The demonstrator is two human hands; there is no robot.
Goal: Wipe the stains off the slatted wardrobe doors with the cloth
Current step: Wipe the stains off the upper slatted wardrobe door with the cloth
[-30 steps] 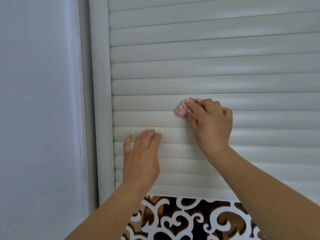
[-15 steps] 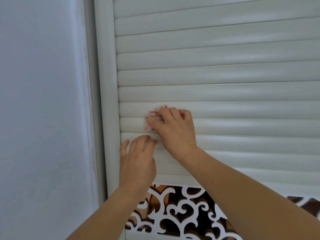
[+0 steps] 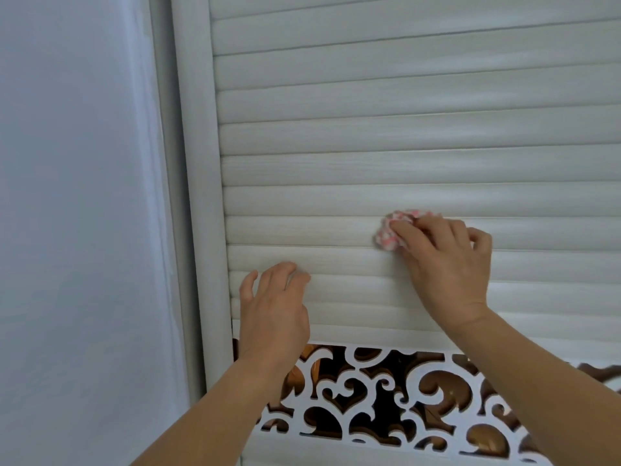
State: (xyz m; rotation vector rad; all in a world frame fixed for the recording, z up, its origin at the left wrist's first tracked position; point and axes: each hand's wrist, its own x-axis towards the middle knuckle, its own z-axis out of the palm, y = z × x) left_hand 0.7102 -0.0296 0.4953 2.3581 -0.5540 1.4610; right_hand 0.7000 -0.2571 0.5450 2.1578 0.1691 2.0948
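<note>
**Against the slatted door, both hands raised**

On the lower slats of the pale slatted wardrobe door (image 3: 386, 136), right hand (image 3: 447, 264) reaching up from the lower right, forearm angled in from the corner, wrist bent back, knuckles toward the camera. Fingers curled and clamped round a bunched pink-and-white cloth (image 3: 391, 232), pressing it flat to a slat. Cloth peeking out at the fingertips on the left side of the hand, about midway across the visible door, a few slats above the bottom rail.

Lower and to the left, left hand (image 3: 274, 311) up from below, forearm rising nearly straight, palm toward the door. Fingers loosely extended and slightly spread, holding nothing, tips resting at or just off a slat near the door's left frame (image 3: 198, 196); contact hard to confirm. Thumb splayed out to the left. Hands well apart, the right one higher.

Beneath the slats, a white scrollwork fretwork panel (image 3: 386, 395) over a dark brown backing, crossed by both forearms. Left of the frame, a plain pale wall (image 3: 74, 213).
</note>
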